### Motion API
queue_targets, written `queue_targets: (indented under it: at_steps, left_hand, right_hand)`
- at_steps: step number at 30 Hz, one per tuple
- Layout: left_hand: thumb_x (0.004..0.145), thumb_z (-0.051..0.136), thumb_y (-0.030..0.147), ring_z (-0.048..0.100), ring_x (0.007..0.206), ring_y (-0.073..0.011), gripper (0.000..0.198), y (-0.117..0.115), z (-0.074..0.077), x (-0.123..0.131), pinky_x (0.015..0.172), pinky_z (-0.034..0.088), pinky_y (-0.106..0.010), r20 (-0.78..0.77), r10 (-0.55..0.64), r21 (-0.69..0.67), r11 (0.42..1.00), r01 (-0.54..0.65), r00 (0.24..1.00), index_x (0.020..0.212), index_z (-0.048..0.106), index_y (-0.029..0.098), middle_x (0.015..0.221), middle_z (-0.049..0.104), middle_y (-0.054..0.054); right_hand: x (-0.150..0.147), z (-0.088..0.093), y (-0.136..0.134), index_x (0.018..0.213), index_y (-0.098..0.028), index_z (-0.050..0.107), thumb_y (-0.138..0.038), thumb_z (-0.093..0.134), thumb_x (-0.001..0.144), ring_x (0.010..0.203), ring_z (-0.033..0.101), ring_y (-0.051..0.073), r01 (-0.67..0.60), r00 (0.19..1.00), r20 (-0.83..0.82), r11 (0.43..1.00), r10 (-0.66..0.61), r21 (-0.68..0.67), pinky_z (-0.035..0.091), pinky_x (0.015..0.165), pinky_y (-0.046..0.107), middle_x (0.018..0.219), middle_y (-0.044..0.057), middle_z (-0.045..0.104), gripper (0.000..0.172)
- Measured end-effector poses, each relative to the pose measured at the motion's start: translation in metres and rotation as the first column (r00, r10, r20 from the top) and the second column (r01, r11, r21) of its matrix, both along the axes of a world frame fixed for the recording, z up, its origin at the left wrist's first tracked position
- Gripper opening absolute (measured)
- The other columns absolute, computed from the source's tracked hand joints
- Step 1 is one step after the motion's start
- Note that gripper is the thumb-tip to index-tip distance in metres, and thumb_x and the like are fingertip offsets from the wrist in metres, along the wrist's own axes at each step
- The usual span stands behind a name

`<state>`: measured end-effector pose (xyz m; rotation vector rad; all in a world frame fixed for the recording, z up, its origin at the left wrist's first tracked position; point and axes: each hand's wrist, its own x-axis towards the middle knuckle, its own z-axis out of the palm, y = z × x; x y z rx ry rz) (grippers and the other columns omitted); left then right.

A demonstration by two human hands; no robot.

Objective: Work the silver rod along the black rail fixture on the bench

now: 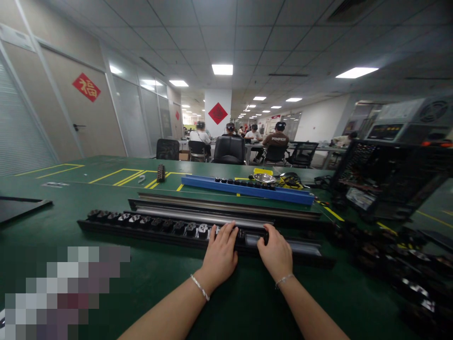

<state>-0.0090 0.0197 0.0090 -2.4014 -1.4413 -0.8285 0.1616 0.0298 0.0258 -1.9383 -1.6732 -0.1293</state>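
A long black channel [116, 231] lies across the green table in front of me, with a row of small black-and-silver parts [168, 225] standing in it. My left hand [220, 252] rests with outstretched fingers on the right part of that row, covering some of the pieces. Just to its right, my right hand [278, 250] curls thumb and fingers around a small black part, mostly hidden, over the channel. Beyond both hands, a bare stretch of the channel's grey floor [306, 248] shows at the right.
Behind lie another dark channel [226, 204] and a blue channel [244, 190] holding similar parts. A small stack of parts [161, 173] stands at the back left. An open computer case [375, 184] and heaped dark parts [406, 269] occupy the right. Several people sit far off.
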Motion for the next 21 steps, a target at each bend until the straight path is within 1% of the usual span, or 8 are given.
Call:
queue_targets:
  at_steps: [5,9,12,16,21]
  left_hand:
    - [0.076,0.046,0.019,0.031,0.130,-0.0235,0.055,0.000,0.000,0.001,0.110,0.014,-0.052,-0.010,0.010,0.001,1.000,-0.010,1.000,0.130,0.038,0.019,0.142,0.035,-0.007]
    - [0.076,0.046,0.018,0.030,0.130,-0.0230,0.055,0.000,0.002,0.001,0.110,0.014,-0.052,-0.011,0.004,-0.009,1.000,-0.004,1.000,0.131,0.037,0.018,0.143,0.035,-0.006]
    - [0.076,0.046,0.017,0.030,0.130,-0.0233,0.056,-0.001,0.004,0.000,0.110,0.014,-0.052,-0.008,-0.005,-0.022,1.000,0.005,1.000,0.131,0.037,0.018,0.143,0.034,-0.007]
    - [0.076,0.046,0.018,0.028,0.131,-0.0231,0.057,-0.003,0.005,-0.001,0.111,0.013,-0.051,-0.019,-0.009,-0.035,0.999,0.008,1.000,0.132,0.036,0.018,0.143,0.034,-0.007]
    - [0.076,0.046,0.018,0.022,0.134,-0.0240,0.057,-0.005,0.003,0.000,0.111,0.014,-0.051,-0.007,0.015,-0.029,0.999,-0.015,1.000,0.132,0.037,0.019,0.144,0.033,-0.006]
  right_hand:
    - [0.003,-0.001,0.000,0.117,-0.018,0.049,-0.024,0.041,0.079,0.101,0.054,0.020,-0.011,1.000,0.016,1.000,0.011,0.005,0.037,0.083,0.030,0.112,0.006,0.061,0.039]
    - [0.007,0.000,0.001,0.115,-0.017,0.051,-0.030,0.045,0.077,0.106,0.052,0.023,0.025,0.998,0.063,1.000,-0.026,0.004,0.034,0.089,0.034,0.112,0.008,0.060,0.040]
    - [0.009,0.002,0.000,0.112,-0.017,0.053,-0.032,0.047,0.076,0.105,0.051,0.024,0.049,0.995,0.092,0.999,-0.049,-0.005,0.033,0.090,0.035,0.110,0.010,0.060,0.040]
    - [0.011,0.005,0.000,0.111,-0.018,0.054,-0.031,0.046,0.075,0.101,0.053,0.024,0.067,0.993,0.096,0.997,-0.063,-0.042,0.033,0.088,0.035,0.106,0.009,0.061,0.039]
    - [0.015,0.006,0.001,0.113,-0.017,0.052,-0.027,0.044,0.076,0.100,0.054,0.022,0.058,0.996,0.071,0.995,-0.052,-0.084,0.033,0.088,0.035,0.105,0.009,0.062,0.040]
